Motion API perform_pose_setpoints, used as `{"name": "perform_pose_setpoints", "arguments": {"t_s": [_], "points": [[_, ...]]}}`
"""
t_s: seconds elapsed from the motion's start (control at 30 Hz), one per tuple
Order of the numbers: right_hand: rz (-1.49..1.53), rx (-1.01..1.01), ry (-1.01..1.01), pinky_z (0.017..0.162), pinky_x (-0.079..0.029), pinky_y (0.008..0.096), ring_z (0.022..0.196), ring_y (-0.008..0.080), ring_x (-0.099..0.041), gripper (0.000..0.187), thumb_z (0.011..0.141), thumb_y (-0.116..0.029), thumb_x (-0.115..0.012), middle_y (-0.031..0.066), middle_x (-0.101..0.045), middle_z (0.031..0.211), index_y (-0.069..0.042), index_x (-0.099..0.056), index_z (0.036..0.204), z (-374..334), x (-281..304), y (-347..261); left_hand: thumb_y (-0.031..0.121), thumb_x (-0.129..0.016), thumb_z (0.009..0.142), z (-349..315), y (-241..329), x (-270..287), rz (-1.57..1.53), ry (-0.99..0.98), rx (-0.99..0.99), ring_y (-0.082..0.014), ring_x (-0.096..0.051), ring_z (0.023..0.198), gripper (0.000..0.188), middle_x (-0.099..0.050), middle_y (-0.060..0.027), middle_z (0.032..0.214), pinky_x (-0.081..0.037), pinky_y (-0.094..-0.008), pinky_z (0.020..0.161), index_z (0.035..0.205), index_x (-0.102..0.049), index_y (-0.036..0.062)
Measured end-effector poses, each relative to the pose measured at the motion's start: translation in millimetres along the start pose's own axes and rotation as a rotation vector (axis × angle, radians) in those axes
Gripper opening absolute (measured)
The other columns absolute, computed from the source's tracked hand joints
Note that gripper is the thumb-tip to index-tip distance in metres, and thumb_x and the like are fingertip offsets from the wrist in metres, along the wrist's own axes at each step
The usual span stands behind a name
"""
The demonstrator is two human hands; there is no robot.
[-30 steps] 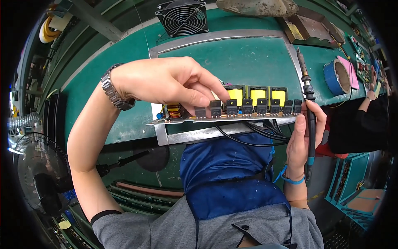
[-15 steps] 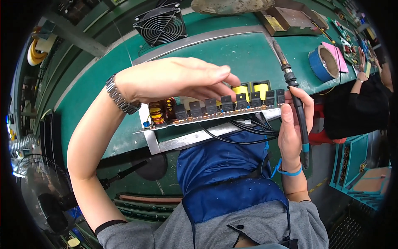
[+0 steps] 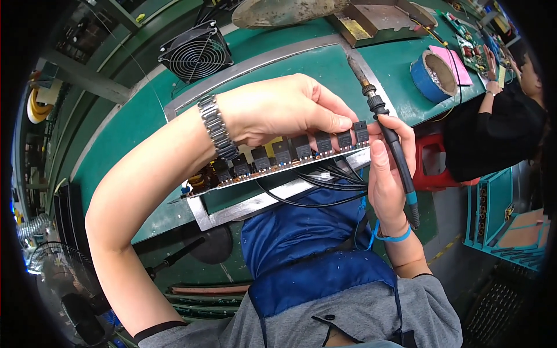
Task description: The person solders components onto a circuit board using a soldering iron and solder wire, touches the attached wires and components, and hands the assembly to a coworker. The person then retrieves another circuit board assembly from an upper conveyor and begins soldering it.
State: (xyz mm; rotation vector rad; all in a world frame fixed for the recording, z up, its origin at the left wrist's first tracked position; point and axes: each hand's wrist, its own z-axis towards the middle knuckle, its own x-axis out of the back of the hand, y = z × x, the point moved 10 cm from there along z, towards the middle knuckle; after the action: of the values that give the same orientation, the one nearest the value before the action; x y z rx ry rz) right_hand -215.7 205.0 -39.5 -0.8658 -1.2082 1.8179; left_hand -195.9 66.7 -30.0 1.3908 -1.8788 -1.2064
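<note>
My right hand (image 3: 389, 191) keeps a soldering iron (image 3: 394, 148) between thumb and index finger, its tip aimed away and slightly left. Over a metal frame (image 3: 249, 210), the circuit board (image 3: 284, 169) runs left to right, right end farther. My left hand's (image 3: 278, 110) thumb and index, nearly together, meet a black component (image 3: 345, 140); whether they pinch it, I cannot tell. Beyond stands a fan (image 3: 199, 56).

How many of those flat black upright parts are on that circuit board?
8 flat black parts show, in one row along the near edge of the circuit board: two by the watch, four midway, two near the right hand. The left hand may hide more.
</note>
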Motion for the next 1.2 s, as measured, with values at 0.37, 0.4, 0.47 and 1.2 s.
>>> {"name": "perform_pose_setpoints", "arguments": {"t_s": [0.37,0.4,0.47,1.2], "points": [[-0.021,0.033,0.027,0.085,-0.044,0.024,0.09,0.0085,-0.053,0.033,0.095,-0.012,-0.061,0.0063,-0.06,0.106,-0.004,-0.052,0.125,8,-3,-2,0.04,-0.046,0.102,-62,33,37,0.443,0.336,-0.225,-0.0209,-0.062,0.109,0.05,-0.065,-0.0141,0.118,-0.049,-0.033,0.096,0.128,-0.055,-0.0007],[0.031,0.013,-0.016,0.102,-0.039,0.0289,0.112,0.0154,-0.053,0.035,0.095,-0.005,-0.058,0.0102,-0.056,0.117,0.0,-0.049,0.129,9,-3,1,0.041,-0.043,0.103,-89,41,44,0.42,0.428,-0.314,-0.0205,-0.06,0.113,0.051,-0.064,-0.0148,0.12,-0.047,-0.0343,0.1,0.13,-0.055,0.0001],[-0.002,0.016,-0.001,0.101,-0.039,0.0286,0.111,0.0154,-0.053,0.034,0.095,-0.004,-0.057,0.0102,-0.057,0.116,0.001,-0.049,0.128,12,1,0,0.044,-0.032,0.104,-140,32,65,0.33,0.675,-0.367,-0.0217,-0.056,0.121,0.057,-0.06,-0.0164,0.127,-0.042,-0.0364,0.104,0.136,-0.049,-0.0003],[-0.074,-0.028,-0.007,0.093,-0.041,0.0248,0.11,0.011,-0.053,0.031,0.097,-0.008,-0.054,0.0063,-0.056,0.117,-0.001,-0.052,0.127,22,-2,-7,0.003,-0.064,0.091,-215,-179,63,0.101,1.288,-0.526,-0.0072,-0.054,0.084,0.015,-0.06,0.0007,0.096,-0.045,-0.0226,0.074,0.105,-0.064,-0.0021]]}}
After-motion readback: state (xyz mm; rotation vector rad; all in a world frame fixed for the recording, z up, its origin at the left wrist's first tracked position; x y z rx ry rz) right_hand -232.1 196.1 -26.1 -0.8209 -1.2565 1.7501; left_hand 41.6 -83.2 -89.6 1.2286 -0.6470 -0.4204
